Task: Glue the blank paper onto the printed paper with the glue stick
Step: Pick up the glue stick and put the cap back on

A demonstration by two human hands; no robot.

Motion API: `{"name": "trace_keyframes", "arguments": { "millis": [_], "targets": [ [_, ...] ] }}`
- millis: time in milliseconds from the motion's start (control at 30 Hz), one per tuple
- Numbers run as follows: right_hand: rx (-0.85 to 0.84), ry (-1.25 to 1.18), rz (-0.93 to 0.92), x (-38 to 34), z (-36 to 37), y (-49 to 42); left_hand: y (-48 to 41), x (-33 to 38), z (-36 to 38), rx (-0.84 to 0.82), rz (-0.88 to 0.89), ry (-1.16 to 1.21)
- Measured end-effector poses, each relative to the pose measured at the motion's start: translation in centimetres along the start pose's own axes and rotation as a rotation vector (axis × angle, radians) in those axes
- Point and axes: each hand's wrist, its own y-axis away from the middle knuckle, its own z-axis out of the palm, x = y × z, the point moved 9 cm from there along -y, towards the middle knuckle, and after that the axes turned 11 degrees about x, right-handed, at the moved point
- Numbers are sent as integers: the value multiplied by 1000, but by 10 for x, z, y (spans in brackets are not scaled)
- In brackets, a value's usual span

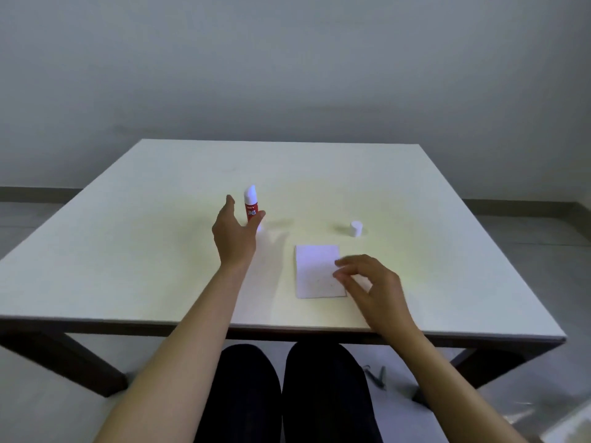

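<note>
Here the left hand [235, 233], spread open, flanks the light, rigid, uncapped glue stick [250, 204], best gripped mid-barrel, while the right hand [372, 287] hovers loosely curled over the flimsy paper [315, 270].

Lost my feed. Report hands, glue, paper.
Left hand open beside upright, uncapped glue stick. Right hand empty, fingertips over paper. Cap standing apart. Nothing blocking.

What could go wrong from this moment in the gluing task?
The glue stick stands upright and uncapped, with the open left hand right beside it; a clumsy grip could tip it and smear glue on the table. The cap sits apart to the right, so the exposed glue may dry if left. The right hand rests its fingertips on the paper edge and might shift it.
</note>
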Motion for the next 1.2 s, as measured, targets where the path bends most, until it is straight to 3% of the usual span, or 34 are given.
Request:
{"name": "trace_keyframes", "arguments": {
  "millis": [133,233,300,433,533,633,733,867,1000,1067,1133,1200],
  "targets": [
    [91,-125,191,9,-9,-7,-10,12,6,36,75,-5],
    [103,-248,248,1,-5,-15,-9,13,7,-13,11,52],
    [-10,-367,370,0,15,-22,0,18,10,-110,-109,231],
    [-360,-666,827,-4,72,-19,31,41,26,-393,-296,586],
    [-448,-841,913,-19,91,-19,39,53,22,-443,-291,640],
    [-425,-967,929,-27,94,-22,38,60,14,-453,-282,655],
    [-286,-954,832,-25,87,-30,39,66,10,-456,-259,661],
    [-79,-780,445,-38,62,-44,40,71,7,-431,-263,701],
    [254,-207,-162,-69,28,-41,45,77,7,-443,-274,722],
    [300,-21,-347,-79,28,-34,48,79,7,-440,-270,714],
    [191,-81,-142,-62,32,-45,49,78,6,-436,-268,694],
    [-130,-413,328,-40,55,-49,50,75,5,-443,-285,683]
  ]
}}
